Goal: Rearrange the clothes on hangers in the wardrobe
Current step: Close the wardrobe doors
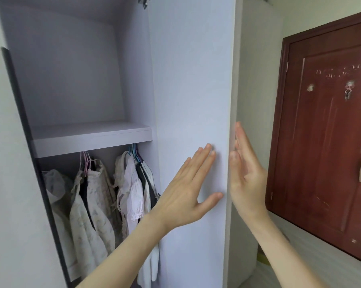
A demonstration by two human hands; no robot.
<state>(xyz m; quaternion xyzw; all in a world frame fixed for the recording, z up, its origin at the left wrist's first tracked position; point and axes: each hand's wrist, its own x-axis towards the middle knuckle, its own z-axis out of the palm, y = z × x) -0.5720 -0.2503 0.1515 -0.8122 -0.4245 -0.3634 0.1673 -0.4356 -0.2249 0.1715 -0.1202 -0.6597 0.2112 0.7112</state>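
From my head view, my left hand (188, 190) lies flat on the inner face of the open wardrobe door (192, 90), fingers straight, gripping nothing. My right hand (246, 173) is also released, palm turned toward the door's outer edge, fingers straight and touching that edge. The clothes (96, 196) hang on hangers (134, 152) under the shelf (92, 136), to the left of my left hand and below it, apart from both hands. A brown door (325, 132) stands to the right.
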